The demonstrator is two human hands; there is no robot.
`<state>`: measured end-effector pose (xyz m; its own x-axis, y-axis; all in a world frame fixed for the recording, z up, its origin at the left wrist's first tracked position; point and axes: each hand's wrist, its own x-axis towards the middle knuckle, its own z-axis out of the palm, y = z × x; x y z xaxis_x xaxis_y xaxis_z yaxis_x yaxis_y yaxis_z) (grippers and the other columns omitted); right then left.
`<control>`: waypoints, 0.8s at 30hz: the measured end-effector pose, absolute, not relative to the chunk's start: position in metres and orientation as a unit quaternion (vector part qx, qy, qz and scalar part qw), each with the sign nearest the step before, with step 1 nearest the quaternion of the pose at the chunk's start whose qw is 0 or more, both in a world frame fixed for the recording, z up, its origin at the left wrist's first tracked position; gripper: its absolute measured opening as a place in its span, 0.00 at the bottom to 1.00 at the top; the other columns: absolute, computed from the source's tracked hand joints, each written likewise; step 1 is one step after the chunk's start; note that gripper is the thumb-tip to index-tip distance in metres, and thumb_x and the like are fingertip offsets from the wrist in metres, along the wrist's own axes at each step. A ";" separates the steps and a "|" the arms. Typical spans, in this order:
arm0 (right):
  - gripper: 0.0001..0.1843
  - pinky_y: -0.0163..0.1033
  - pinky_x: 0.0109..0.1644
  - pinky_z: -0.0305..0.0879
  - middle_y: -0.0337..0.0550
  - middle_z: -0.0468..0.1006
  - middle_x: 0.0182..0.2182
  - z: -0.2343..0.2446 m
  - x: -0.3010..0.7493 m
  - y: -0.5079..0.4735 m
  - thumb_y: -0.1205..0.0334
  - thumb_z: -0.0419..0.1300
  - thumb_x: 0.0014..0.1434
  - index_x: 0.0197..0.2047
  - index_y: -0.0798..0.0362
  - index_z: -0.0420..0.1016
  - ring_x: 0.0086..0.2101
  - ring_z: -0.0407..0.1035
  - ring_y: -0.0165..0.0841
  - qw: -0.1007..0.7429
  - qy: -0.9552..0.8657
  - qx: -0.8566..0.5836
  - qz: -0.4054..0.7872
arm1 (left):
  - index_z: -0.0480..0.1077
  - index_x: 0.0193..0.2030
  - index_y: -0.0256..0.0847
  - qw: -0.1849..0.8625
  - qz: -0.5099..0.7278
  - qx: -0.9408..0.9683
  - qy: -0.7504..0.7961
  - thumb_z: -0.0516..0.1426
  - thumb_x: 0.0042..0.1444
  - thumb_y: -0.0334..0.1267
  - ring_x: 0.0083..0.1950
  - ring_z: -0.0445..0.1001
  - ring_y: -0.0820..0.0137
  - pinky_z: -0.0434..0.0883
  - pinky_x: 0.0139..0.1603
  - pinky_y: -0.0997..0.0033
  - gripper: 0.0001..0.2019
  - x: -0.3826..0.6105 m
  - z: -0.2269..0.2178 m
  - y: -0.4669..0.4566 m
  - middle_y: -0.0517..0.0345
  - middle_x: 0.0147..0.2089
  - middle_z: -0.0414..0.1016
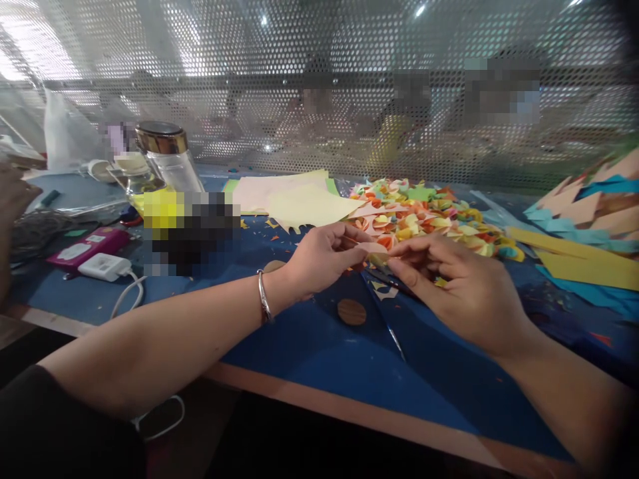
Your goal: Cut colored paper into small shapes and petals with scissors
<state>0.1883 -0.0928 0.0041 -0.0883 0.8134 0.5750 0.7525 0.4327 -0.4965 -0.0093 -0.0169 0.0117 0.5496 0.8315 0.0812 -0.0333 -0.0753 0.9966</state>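
Over the blue table top (309,346), my left hand (319,256) and my right hand (459,286) meet on a small pale pink paper piece (372,247). Each hand pinches one end of it with fingers pressed together. A silver bangle (263,297) circles my left wrist. Just beyond the hands lies a heap of small folded paper shapes (429,216) in orange, yellow, green and pink. Below my hands, a thin dark tool (394,336) rests on the table, partly hidden by my right hand.
Pale yellow paper sheets (294,196) lie behind my left hand. Stacks of yellow, blue and tan paper (584,226) fill the right side. A glass jar (170,159), a pink device (87,247) and a white charger (104,266) stand at left. A perforated metal screen (319,86) closes the back.
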 end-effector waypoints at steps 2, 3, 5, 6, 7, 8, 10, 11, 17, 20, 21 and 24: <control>0.08 0.36 0.28 0.71 0.41 0.83 0.33 0.003 0.188 -0.093 0.54 0.63 0.66 0.45 0.48 0.78 0.28 0.77 0.33 0.415 -0.736 -0.534 0.035 | 0.74 0.41 0.35 0.604 0.353 0.644 0.310 0.63 0.59 0.31 0.30 0.72 0.78 0.67 0.31 0.75 0.04 -0.010 0.012 -0.017 0.60 0.29 0.74; 0.08 0.36 0.29 0.71 0.41 0.83 0.33 0.002 0.188 -0.093 0.54 0.63 0.66 0.44 0.48 0.78 0.29 0.77 0.33 0.414 -0.736 -0.535 0.034 | 0.74 0.40 0.35 0.604 0.350 0.645 0.310 0.64 0.58 0.31 0.30 0.72 0.78 0.66 0.31 0.75 0.04 -0.010 0.012 -0.016 0.60 0.30 0.75; 0.08 0.36 0.29 0.71 0.40 0.83 0.33 0.002 0.188 -0.093 0.54 0.63 0.66 0.44 0.48 0.78 0.28 0.76 0.32 0.412 -0.737 -0.534 0.033 | 0.74 0.39 0.35 0.605 0.350 0.644 0.310 0.64 0.58 0.31 0.30 0.72 0.78 0.67 0.32 0.75 0.04 -0.011 0.013 -0.016 0.60 0.30 0.75; 0.07 0.36 0.29 0.71 0.40 0.83 0.32 0.003 0.188 -0.093 0.54 0.63 0.66 0.43 0.48 0.78 0.27 0.76 0.32 0.412 -0.738 -0.533 0.029 | 0.74 0.39 0.35 0.605 0.355 0.642 0.310 0.64 0.58 0.30 0.30 0.72 0.79 0.68 0.33 0.75 0.04 -0.011 0.014 -0.016 0.60 0.31 0.76; 0.07 0.36 0.28 0.71 0.40 0.82 0.32 0.003 0.188 -0.093 0.54 0.63 0.66 0.42 0.47 0.78 0.27 0.75 0.32 0.411 -0.740 -0.532 0.025 | 0.74 0.39 0.35 0.604 0.362 0.640 0.309 0.64 0.58 0.29 0.31 0.72 0.79 0.69 0.35 0.75 0.04 -0.012 0.015 -0.016 0.60 0.31 0.76; 0.07 0.36 0.28 0.70 0.39 0.82 0.31 0.004 0.188 -0.093 0.54 0.62 0.66 0.42 0.47 0.78 0.26 0.75 0.32 0.408 -0.742 -0.531 0.019 | 0.74 0.39 0.35 0.600 0.369 0.639 0.310 0.64 0.57 0.29 0.31 0.73 0.79 0.70 0.36 0.74 0.04 -0.012 0.015 -0.016 0.60 0.32 0.76; 0.08 0.36 0.28 0.69 0.40 0.82 0.32 0.006 0.188 -0.094 0.53 0.62 0.67 0.40 0.47 0.78 0.26 0.75 0.31 0.406 -0.743 -0.533 0.006 | 0.74 0.40 0.35 0.586 0.381 0.641 0.317 0.63 0.58 0.28 0.32 0.72 0.79 0.70 0.37 0.75 0.04 -0.013 0.015 -0.015 0.60 0.32 0.76; 0.09 0.36 0.28 0.69 0.40 0.82 0.31 0.007 0.189 -0.094 0.53 0.62 0.67 0.40 0.48 0.78 0.26 0.74 0.31 0.406 -0.741 -0.535 0.000 | 0.74 0.40 0.35 0.579 0.384 0.643 0.323 0.63 0.58 0.27 0.32 0.72 0.79 0.70 0.36 0.75 0.05 -0.014 0.015 -0.014 0.60 0.32 0.76; 0.10 0.36 0.27 0.67 0.40 0.82 0.29 0.013 0.196 -0.096 0.52 0.61 0.67 0.38 0.48 0.78 0.23 0.73 0.31 0.396 -0.738 -0.546 -0.011 | 0.72 0.41 0.35 0.599 0.362 0.639 0.319 0.64 0.58 0.27 0.31 0.73 0.79 0.68 0.34 0.75 0.06 -0.014 0.013 -0.012 0.60 0.31 0.76; 0.09 0.35 0.26 0.66 0.39 0.81 0.28 0.014 0.203 -0.099 0.54 0.61 0.66 0.37 0.48 0.78 0.22 0.71 0.29 0.352 -0.753 -0.556 -0.001 | 0.72 0.39 0.35 0.600 0.348 0.645 0.320 0.66 0.56 0.29 0.28 0.70 0.80 0.66 0.31 0.75 0.08 -0.014 0.013 -0.015 0.63 0.28 0.74; 0.09 0.35 0.28 0.67 0.39 0.81 0.28 0.012 0.207 -0.102 0.53 0.61 0.67 0.37 0.47 0.78 0.23 0.72 0.29 0.327 -0.756 -0.567 0.003 | 0.72 0.38 0.35 0.598 0.347 0.647 0.321 0.67 0.55 0.29 0.28 0.69 0.80 0.65 0.31 0.75 0.08 -0.014 0.013 -0.016 0.63 0.28 0.74; 0.15 0.36 0.28 0.68 0.40 0.82 0.30 0.004 0.226 -0.119 0.44 0.59 0.67 0.39 0.45 0.79 0.25 0.75 0.31 0.269 -0.746 -0.608 -0.038 | 0.72 0.36 0.35 0.603 0.351 0.641 0.321 0.68 0.54 0.31 0.29 0.70 0.80 0.66 0.33 0.75 0.09 -0.014 0.013 -0.018 0.61 0.29 0.75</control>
<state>0.2260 -0.1190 0.0042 -0.1164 0.8862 0.4485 0.9274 0.2587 -0.2704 -0.0140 -0.0179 0.0134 0.5473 0.8345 0.0633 -0.0121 -0.0677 0.9976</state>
